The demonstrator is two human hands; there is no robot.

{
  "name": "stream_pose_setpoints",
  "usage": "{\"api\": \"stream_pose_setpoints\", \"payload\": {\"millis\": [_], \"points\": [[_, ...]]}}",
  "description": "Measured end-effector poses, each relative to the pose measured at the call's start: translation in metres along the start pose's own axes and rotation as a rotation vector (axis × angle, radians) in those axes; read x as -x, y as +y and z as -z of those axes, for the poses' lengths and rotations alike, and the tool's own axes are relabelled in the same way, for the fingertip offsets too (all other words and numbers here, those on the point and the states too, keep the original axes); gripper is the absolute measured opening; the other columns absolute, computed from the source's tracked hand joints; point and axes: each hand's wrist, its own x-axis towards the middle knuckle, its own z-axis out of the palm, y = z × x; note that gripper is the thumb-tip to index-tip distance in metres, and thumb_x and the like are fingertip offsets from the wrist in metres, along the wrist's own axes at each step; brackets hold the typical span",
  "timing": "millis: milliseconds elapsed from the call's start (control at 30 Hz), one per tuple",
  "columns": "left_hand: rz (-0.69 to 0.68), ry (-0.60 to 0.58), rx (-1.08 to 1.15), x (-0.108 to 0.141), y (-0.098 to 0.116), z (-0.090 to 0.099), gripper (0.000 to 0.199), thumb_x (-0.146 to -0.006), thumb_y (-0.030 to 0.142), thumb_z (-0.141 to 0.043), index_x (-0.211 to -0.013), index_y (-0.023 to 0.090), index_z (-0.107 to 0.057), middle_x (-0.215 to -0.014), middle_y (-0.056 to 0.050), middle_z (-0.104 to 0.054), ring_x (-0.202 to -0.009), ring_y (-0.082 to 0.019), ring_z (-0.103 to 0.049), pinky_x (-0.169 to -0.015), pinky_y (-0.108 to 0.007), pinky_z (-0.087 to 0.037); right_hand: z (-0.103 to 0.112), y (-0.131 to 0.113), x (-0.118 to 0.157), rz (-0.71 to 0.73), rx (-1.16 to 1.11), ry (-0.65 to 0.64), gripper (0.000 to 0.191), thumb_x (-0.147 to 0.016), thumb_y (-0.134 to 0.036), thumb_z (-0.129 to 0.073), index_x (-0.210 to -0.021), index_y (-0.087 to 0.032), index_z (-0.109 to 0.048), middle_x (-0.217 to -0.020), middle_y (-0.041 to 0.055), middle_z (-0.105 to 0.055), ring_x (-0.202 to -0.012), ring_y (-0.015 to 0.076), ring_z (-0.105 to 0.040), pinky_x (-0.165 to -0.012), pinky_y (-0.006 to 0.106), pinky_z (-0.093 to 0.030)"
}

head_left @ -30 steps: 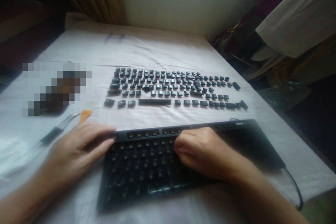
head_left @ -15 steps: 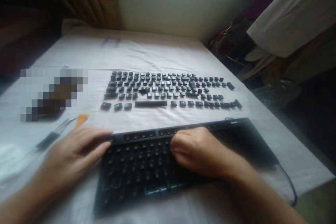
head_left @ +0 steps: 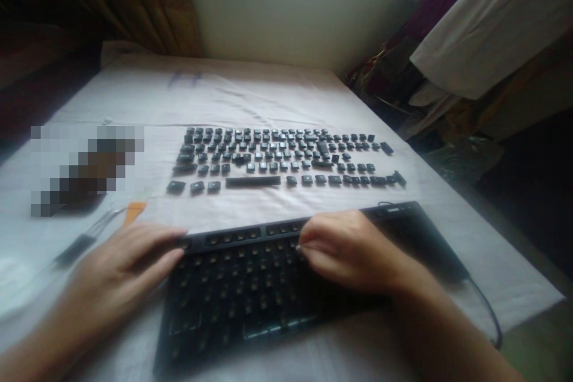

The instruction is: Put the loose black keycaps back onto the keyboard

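A black keyboard base (head_left: 233, 286) stripped of its keycaps lies at a slant on the white cloth. My left hand (head_left: 129, 262) grips its far left corner, thumb on the top face and fingers along the back edge. Over the upper middle rows, my right hand (head_left: 344, 250) is closed in a pinch. A tiny pale tip shows between its fingers, too small to name. Behind the keyboard, loose black keycaps (head_left: 264, 149) sit in keyboard-like rows, with the long spacebar (head_left: 253, 181) in the nearest row.
Left of the keyboard are a black-handled wire tool (head_left: 76, 250) and a flat orange piece (head_left: 135, 212). A blurred-out dark object (head_left: 89, 170) lies beyond them. The keyboard's cable (head_left: 486, 304) runs off the right side. Hanging cloth (head_left: 483, 42) is at the right.
My right hand has shifted slightly right along the keyboard, and the pale tip now shows at its fingers. My left hand keeps its grip on the corner. The view has moved a little.
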Motion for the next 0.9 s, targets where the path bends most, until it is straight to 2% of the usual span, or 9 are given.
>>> {"api": "stream_pose_setpoints", "payload": {"millis": [300,500,700,900], "points": [[0.118,-0.055,0.021,0.014,-0.010,-0.007,0.035,-0.087,0.062,-0.058,-0.105,0.036,-0.073,-0.106,0.002,-0.076,-0.096,-0.021,-0.070,-0.090,-0.030,-0.055,0.017,0.002,0.000,-0.120,-0.050,-0.111,0.013,-0.080,-0.010,-0.059,-0.080,-0.018,-0.070,-0.067,-0.0006,-0.069,-0.059,0.0103,-0.063,-0.058,0.019,-0.044],[0.115,-0.049,0.022,0.015,-0.014,-0.007,0.036,-0.086,0.062,-0.058,-0.106,0.036,-0.073,-0.106,0.002,-0.076,-0.095,-0.022,-0.071,-0.089,-0.030,-0.056,0.015,0.001,0.001,-0.122,-0.070,-0.202,0.015,-0.077,-0.007,-0.060,-0.079,-0.018,-0.070,-0.067,-0.0011,-0.068,-0.060,0.0108,-0.062,-0.060,0.019,-0.043],[0.100,-0.055,0.008,0.015,-0.014,-0.007,0.035,-0.087,0.062,-0.058,-0.107,0.036,-0.071,-0.106,0.003,-0.075,-0.094,-0.020,-0.070,-0.090,-0.029,-0.054,0.010,0.003,0.002,-0.086,-0.064,-0.190,0.015,-0.077,-0.006,-0.060,-0.079,-0.018,-0.069,-0.067,-0.0014,-0.068,-0.059,0.0104,-0.059,-0.059,0.020,-0.041],[0.096,-0.075,0.005,0.016,-0.016,-0.007,0.034,-0.088,0.061,-0.058,-0.110,0.037,-0.070,-0.109,0.005,-0.074,-0.097,-0.019,-0.069,-0.091,-0.027,-0.052,0.005,0.003,0.001,-0.101,-0.009,-0.233,0.015,-0.074,-0.004,-0.063,-0.077,-0.018,-0.068,-0.068,-0.0021,-0.067,-0.059,0.0098,-0.058,-0.058,0.020,-0.039]]}}
